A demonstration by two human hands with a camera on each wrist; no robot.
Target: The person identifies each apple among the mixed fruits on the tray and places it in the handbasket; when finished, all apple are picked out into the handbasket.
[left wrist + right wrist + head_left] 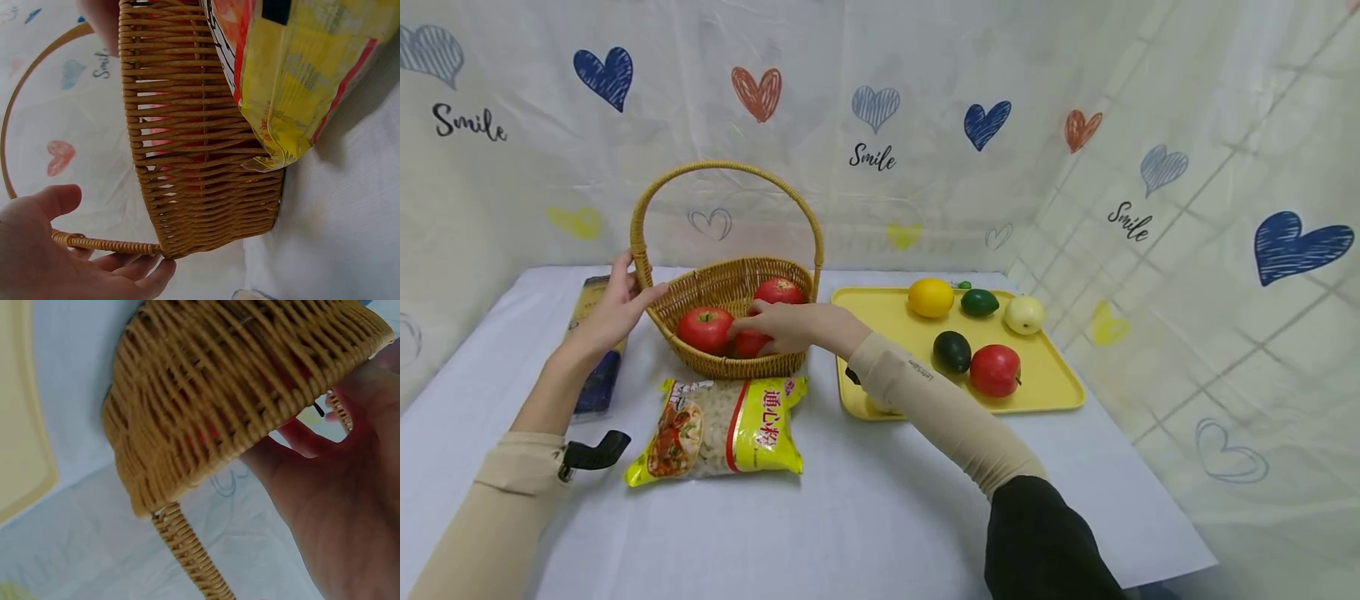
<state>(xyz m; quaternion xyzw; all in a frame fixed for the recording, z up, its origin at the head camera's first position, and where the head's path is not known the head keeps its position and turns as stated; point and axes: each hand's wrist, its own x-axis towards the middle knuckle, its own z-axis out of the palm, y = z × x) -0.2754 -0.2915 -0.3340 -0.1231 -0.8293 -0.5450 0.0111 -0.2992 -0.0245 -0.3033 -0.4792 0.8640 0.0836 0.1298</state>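
Black sleeve (1045, 542) foremost, then hands: left (613, 310) around handle (724, 165), right (786, 327) around red apple (748, 345) inside basket (722, 282).

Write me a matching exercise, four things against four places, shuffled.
Things:
1. left hand
2. right hand
3. pasta bag
4. yellow fruit

Places:
A. on the tray
B. at the handle of the basket
C. in front of the basket
D. inside the basket, at a red apple

Pairs: 1-B, 2-D, 3-C, 4-A
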